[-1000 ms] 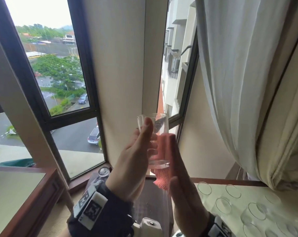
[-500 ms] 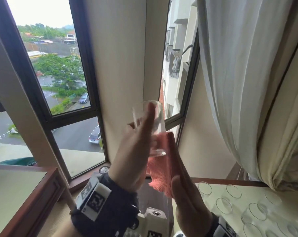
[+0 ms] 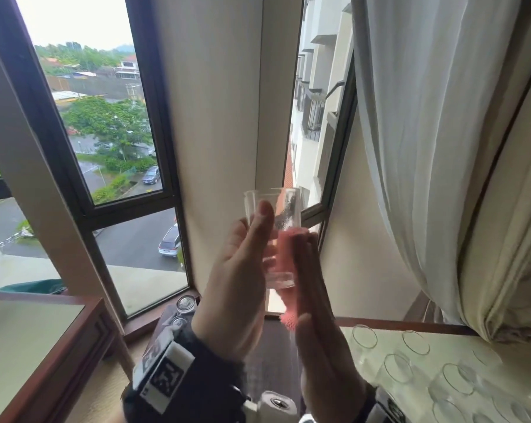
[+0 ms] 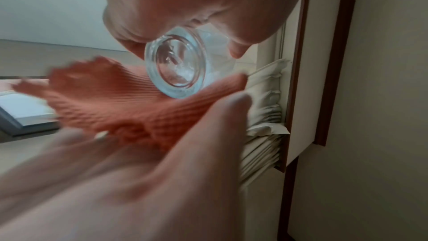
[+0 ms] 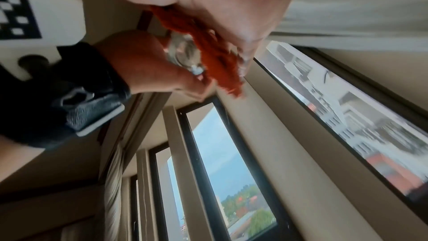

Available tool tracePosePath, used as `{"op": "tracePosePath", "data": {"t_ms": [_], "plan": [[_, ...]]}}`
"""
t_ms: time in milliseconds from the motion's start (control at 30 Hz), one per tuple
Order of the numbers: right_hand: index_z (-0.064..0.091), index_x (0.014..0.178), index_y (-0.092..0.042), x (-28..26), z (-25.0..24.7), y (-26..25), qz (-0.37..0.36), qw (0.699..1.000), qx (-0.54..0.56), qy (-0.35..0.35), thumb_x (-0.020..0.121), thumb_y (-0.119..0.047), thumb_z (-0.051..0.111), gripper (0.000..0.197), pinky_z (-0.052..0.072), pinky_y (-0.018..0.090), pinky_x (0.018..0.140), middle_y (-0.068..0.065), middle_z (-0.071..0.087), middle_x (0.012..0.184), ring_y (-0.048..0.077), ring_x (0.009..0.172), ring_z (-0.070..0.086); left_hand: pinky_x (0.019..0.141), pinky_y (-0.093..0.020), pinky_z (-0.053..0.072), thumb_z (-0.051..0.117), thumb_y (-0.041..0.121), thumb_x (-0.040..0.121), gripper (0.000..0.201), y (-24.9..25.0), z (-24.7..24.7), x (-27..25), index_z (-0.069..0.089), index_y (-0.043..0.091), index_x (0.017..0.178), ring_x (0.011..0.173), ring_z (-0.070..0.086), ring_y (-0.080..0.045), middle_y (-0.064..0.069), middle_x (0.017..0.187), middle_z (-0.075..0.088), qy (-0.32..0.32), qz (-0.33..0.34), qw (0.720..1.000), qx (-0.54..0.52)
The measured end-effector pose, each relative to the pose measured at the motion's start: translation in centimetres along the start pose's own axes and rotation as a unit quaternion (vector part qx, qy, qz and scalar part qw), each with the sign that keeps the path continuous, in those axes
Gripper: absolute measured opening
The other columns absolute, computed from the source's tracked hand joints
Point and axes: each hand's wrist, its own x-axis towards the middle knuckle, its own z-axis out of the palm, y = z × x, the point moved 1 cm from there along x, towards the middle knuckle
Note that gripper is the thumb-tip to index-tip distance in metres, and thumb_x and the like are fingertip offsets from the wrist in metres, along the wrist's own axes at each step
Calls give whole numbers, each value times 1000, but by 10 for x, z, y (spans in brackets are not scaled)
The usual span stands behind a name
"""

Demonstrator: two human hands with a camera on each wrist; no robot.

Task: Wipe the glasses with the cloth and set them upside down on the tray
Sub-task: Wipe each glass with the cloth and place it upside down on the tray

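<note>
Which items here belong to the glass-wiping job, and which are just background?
Job: held glass, pink cloth, left hand, right hand, waiting glasses, upturned glasses.
Background: curtain, windows, wooden side table.

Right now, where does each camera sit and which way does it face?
Head: on the head, looking forward at the window; left hand and right hand hold up a glass.
Left wrist: along the left palm toward the glass base and pink cloth.
Right wrist: along the right hand, tilted toward the windows.
All share glass and cloth.
</note>
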Motion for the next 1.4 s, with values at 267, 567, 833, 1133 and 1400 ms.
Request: {"op": "tracePosePath", "data": {"t_ms": [267, 567, 833, 1133, 1400], "plan": [[40, 150, -18, 48, -30, -18, 44, 990, 109, 77, 106, -44, 34, 51, 35, 30, 119, -3, 47, 155, 19, 148, 37, 75, -14, 53, 51, 60, 96, 60, -9, 17, -13, 60, 8, 126, 84, 69, -3, 10, 91, 73, -80, 22, 996, 39], [44, 150, -18, 3, -12, 3, 184, 977, 102, 44, 88, -80, 45, 88, 33, 42, 120, 2, 52, 150, 25, 145, 42, 75, -36, 60, 47, 66, 95, 64, 4, 6, -4, 61, 10, 122, 80, 67, -26, -13, 90, 68, -62, 52, 996, 26], [27, 158, -8, 51, -27, -28, -8, 999, 39, 32, 106, -32, 19, 58, 18, 57, 124, 5, 28, 165, 31, 155, 19, 98, -29, 53, 39, 74, 101, 66, -2, 16, -6, 64, 19, 127, 104, 71, -10, 4, 108, 76, -54, 58, 992, 98], [42, 149, -30, 3, -11, 13, 56, 997, 45, 37, 107, -46, 35, 46, 29, 29, 120, -21, 39, 157, 9, 148, 34, 73, -32, 63, 81, 71, 71, 86, 10, 4, 3, 45, 16, 126, 79, 76, -21, -8, 94, 76, -31, 21, 995, 94], [53, 140, -20, 50, -36, -19, 109, 991, 70, 36, 88, -79, 38, 80, 31, 50, 121, 9, 46, 154, 26, 144, 42, 86, -19, 53, 57, 71, 94, 59, -12, 19, -13, 65, 20, 124, 96, 70, -3, 8, 106, 74, -52, 7, 995, 82]]}}
